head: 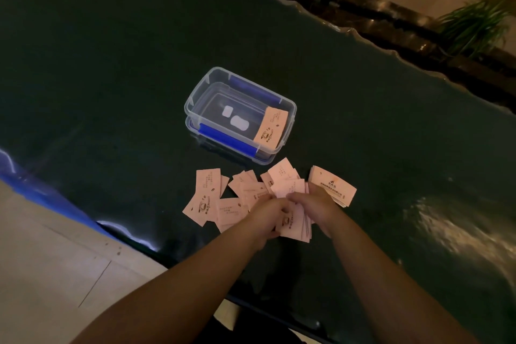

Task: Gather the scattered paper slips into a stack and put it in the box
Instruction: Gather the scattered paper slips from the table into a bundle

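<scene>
Several pale pink paper slips (pixel 205 195) with a coffee-cup print lie scattered on the dark table, just in front of a clear plastic box (pixel 195 98) with blue clips. One slip (pixel 271 127) leans inside the box against its right wall. My left hand (pixel 266 211) and my right hand (pixel 314 202) meet over the middle of the pile, fingers closed on a small bunch of slips (pixel 293 227) held between them. A thicker stack of slips (pixel 333 186) lies under and beyond my right hand.
The dark glossy table (pixel 111 64) ends at a wavy far edge (pixel 363 36) and a near-left edge with blue trim (pixel 55 195). Tiled floor (pixel 42 260) lies at lower left. Potted plants (pixel 474 25) stand beyond the far edge.
</scene>
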Motion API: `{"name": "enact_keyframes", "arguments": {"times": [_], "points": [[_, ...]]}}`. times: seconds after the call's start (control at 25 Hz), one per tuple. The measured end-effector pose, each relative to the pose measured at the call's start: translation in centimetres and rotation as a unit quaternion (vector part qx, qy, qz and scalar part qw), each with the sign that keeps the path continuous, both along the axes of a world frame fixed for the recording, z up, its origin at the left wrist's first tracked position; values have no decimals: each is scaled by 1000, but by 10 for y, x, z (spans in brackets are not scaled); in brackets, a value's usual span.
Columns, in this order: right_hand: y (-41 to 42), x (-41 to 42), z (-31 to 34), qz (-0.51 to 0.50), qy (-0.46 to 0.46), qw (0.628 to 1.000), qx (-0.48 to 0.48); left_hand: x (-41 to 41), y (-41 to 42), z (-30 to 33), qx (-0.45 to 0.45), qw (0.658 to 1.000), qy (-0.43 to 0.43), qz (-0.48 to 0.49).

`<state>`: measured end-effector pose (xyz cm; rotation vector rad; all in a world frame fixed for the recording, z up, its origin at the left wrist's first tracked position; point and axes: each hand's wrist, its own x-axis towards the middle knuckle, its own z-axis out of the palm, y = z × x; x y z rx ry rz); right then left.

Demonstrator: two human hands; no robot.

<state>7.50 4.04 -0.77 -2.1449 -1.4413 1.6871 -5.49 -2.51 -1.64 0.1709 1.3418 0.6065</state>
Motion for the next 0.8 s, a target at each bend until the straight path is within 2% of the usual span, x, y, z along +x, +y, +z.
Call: {"name": "enact_keyframes", "arguments": {"times": [0.08, 0.2, 0.28, 0.32, 0.4, 0.52, 0.6, 0.76, 0.8], "points": [[-8, 9, 1, -38, 1, 999, -15, 4, -2, -2, 2, 1000, -12, -10], [-23, 19, -6, -108, 56, 992, -29, 13, -4, -7, 30, 999, -13, -40], [-33, 24, -12, -180, 99, 979, -18, 16, -5, -8, 69, 993, 28, -95], [-37, 26, -15, -232, 124, 965, -16, 14, -6, -8, 99, 984, 80, -126], [-47, 29, -19, -340, 196, 919, -45, 1, -5, -12, 169, 943, 233, -170], [-59, 28, -20, -395, 282, 867, -113, -26, 0, -25, 219, 825, 455, -253], [-61, 20, -21, -401, 300, 856, -128, -37, 7, -26, 191, 785, 491, -325], [-58, 5, -23, -422, 275, 854, -130, -27, 0, -28, 181, 760, 478, -402], [-58, 4, -24, -419, 268, 857, -131, -22, -4, -29, 185, 764, 470, -402]]}}
